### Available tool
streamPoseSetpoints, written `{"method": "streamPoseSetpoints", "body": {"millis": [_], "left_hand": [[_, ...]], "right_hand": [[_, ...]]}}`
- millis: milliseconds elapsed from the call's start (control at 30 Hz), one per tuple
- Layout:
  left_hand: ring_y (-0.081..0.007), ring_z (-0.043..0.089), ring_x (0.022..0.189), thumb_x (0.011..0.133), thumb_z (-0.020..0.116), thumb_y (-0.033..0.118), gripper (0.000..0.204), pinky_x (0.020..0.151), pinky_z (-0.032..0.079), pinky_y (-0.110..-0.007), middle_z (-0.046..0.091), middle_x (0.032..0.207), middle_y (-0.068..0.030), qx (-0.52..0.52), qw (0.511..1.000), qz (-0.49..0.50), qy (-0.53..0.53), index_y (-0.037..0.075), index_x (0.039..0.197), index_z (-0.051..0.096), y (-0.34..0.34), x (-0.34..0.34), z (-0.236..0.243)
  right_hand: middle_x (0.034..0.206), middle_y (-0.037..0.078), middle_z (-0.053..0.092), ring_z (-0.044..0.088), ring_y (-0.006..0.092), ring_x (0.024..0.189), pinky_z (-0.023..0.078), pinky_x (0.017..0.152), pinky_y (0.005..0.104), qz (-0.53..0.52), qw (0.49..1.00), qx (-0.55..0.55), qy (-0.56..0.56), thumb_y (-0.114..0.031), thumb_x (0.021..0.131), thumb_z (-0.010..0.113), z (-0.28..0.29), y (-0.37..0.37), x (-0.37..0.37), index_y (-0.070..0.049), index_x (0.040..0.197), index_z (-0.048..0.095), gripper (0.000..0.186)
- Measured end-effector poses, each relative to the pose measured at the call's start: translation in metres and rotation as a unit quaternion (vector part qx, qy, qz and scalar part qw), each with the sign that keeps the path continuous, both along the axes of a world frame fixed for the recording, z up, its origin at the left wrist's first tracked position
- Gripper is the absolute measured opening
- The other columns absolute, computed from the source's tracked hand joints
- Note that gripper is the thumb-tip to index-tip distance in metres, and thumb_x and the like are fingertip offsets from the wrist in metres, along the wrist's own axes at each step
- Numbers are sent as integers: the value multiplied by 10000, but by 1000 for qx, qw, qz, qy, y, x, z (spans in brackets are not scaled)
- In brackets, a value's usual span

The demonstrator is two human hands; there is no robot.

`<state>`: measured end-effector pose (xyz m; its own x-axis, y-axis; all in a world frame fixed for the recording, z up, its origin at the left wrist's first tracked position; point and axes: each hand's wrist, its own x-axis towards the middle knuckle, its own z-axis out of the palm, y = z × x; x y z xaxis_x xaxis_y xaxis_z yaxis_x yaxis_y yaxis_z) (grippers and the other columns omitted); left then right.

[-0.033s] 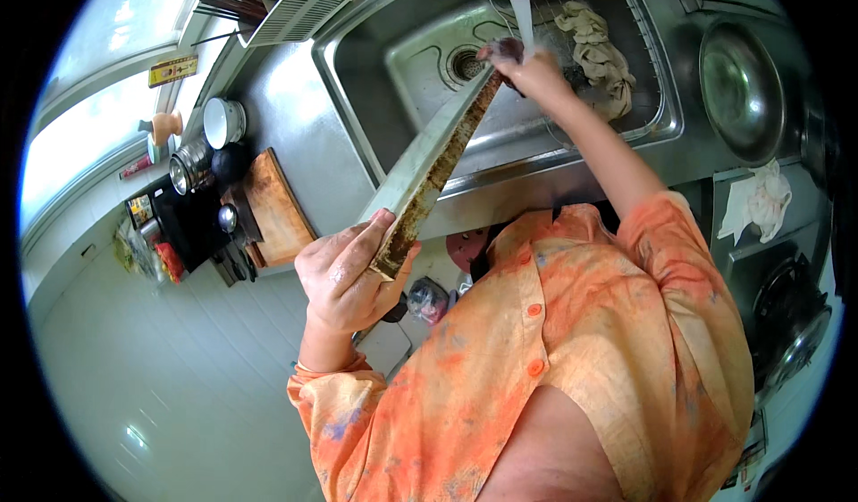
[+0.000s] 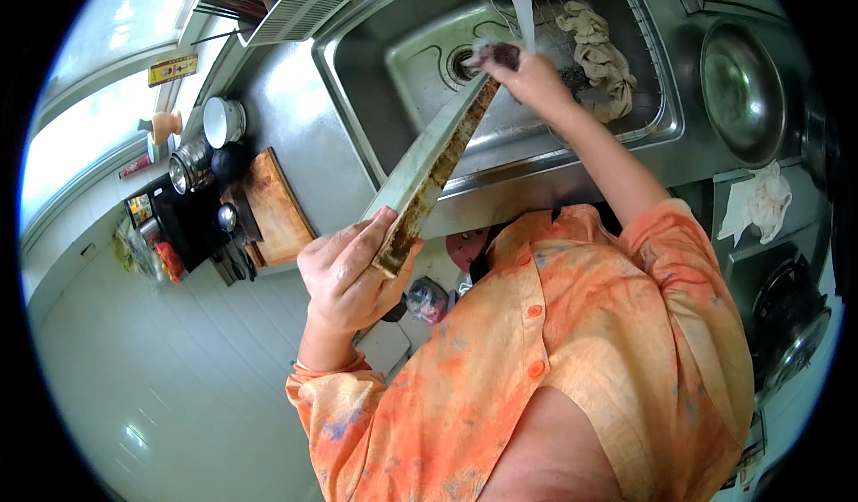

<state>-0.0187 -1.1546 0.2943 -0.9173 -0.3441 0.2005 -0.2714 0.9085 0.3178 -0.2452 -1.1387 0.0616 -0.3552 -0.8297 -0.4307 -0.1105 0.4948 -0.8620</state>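
My left hand [image 2: 349, 274] grips the near end of a long pale-green board [image 2: 429, 158] whose edge is stained brown. The board slants up from that hand into the steel sink [image 2: 366, 91]. My right hand [image 2: 532, 77] presses a dark scrubbing pad [image 2: 502, 55] against the board's far end. Water [image 2: 527, 19] runs from the tap onto the pad and my right hand. Both arms wear orange sleeves.
A beige rag [image 2: 601, 53] lies in a wire basket inside the sink. A wooden chopping board [image 2: 273, 202], a white bowl [image 2: 223, 122] and a metal cup [image 2: 183, 167] stand left. A steel pan [image 2: 742, 91], white cloth [image 2: 758, 205] and stove burner [image 2: 786, 323] are right.
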Motion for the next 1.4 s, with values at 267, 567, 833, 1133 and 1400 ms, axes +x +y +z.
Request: {"method": "streamPoseSetpoints", "body": {"millis": [267,567,833,1133,1400], "left_hand": [[-226,630,580,648,766,-4,184,464,475,-281,651,822,-133,-3,999,-29,24,-7,666,583,-16,-3,-37],[-222,665,648,705,721,35,159,531,551,-296,642,805,-164,-17,985,-162,-47,-67,798,641,-10,-28,-6],[-181,659,684,754,653,-4,62,518,500,-206,588,724,-87,-194,902,-379,-68,-62,753,629,0,-34,24],[-197,676,778,746,693,32,61,625,551,-224,613,809,-54,-212,933,-280,-73,2,793,667,5,-17,41],[-256,300,1335,689,778,182,796,1108,219,-486,441,1341,-123,197,899,220,323,180,1364,357,23,12,-70]], "right_hand": [[901,118,551,589,248,860,478,774,328,7,940,-339,-41,-129,768,705,103,41,60,-43,955,632,218],[985,97,632,600,210,873,470,776,339,-186,963,-35,-192,-265,849,653,-31,30,9,-3,993,608,302],[952,28,601,559,174,858,439,789,322,-283,783,91,-547,-227,800,695,-26,47,33,-76,1036,576,304],[771,12,603,593,125,729,493,686,252,-274,780,19,-563,-95,727,662,-5,32,3,-75,793,591,99],[875,9,579,542,131,821,428,768,263,-405,744,-43,-529,-96,660,691,1,69,-20,-96,860,586,226]]}}
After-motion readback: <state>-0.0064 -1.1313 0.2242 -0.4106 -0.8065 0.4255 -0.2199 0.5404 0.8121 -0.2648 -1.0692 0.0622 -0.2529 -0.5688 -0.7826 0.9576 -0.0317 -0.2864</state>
